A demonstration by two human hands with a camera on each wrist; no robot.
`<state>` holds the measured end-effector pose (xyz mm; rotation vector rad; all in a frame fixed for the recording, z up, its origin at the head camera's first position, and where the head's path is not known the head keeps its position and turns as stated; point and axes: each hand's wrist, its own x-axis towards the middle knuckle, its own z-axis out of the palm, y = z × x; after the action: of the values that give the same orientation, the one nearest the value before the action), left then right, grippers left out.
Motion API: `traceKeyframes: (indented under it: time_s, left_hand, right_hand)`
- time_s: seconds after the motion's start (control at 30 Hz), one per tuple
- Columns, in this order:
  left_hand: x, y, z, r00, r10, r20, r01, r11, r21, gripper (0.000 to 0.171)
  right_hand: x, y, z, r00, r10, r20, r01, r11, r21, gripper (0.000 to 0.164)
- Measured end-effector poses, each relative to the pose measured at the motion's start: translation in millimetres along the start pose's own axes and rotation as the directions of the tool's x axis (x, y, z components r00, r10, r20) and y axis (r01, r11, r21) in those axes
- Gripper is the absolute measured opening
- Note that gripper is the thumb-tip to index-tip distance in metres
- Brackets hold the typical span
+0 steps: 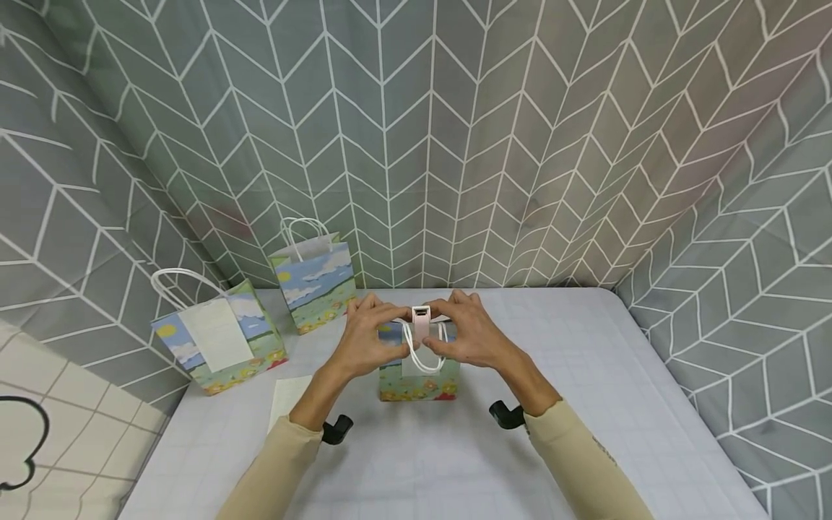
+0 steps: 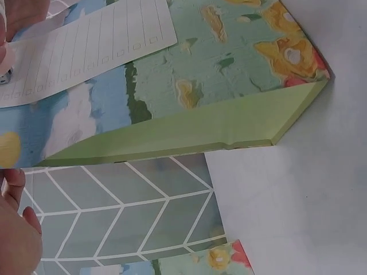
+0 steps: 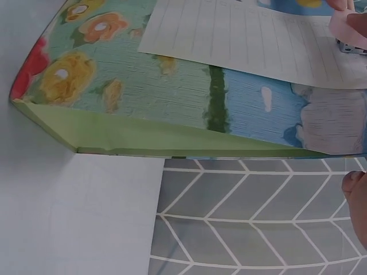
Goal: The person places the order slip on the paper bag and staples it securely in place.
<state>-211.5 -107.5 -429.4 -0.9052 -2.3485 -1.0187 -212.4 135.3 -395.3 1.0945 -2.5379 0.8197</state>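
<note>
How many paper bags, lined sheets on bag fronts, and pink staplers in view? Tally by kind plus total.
Paper bags: 3
Lined sheets on bag fronts: 2
Pink stapler: 1
Total: 6

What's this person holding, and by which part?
A small pink stapler, gripped at its upper sides and lower end by the left hand and right hand.

A stapler [image 1: 421,326] sits between the left fingers [image 1: 395,313] and right fingers [image 1: 445,308], at the top of a bag [image 1: 416,390] with a card [image 2: 103,51] on its front. Left of them, the counter [image 1: 572,375] holds a second bag [image 1: 316,282], a third bag [image 1: 261,325] farther left and a sheet [image 1: 284,397] before both; behind hangs a curtain [image 1: 416,144].
</note>
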Motion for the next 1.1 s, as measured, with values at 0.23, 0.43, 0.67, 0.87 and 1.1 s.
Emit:
traceKeyframes:
  time_s: [0.23,0.43,0.67,0.87,1.1]
  left_hand:
    - [-1.5,-1.0,-0.5,1.000,0.017,-0.010,-0.017,1.000,0.003,0.048]
    - [-2.2,-3.9,-1.4,1.000,0.003,-0.015,-0.003,1.000,0.000,0.043]
    - [-5.0,-5.7,-0.4,0.999,-0.005,-0.036,0.005,1.000,0.023,0.036]
    - [-9.4,-7.3,-3.3,0.998,-0.019,-0.063,0.020,1.000,0.005,0.032]
    - [-15.0,-10.8,-7.9,0.995,-0.047,-0.092,0.047,0.999,-0.008,0.022]
  right_hand:
    - [-0.5,2.5,0.1,1.000,0.004,-0.015,-0.004,0.999,0.048,0.048]
    - [-1.3,2.8,-2.6,0.999,0.031,-0.034,-0.027,0.994,0.102,0.049]
    - [-3.3,3.8,-1.5,0.997,0.057,-0.048,-0.050,0.990,0.134,0.047]
    - [-4.5,3.8,-1.6,0.995,0.067,-0.074,-0.055,0.986,0.155,0.049]
    - [-5.4,2.5,-5.6,0.985,0.092,-0.144,-0.062,0.977,0.204,0.050]
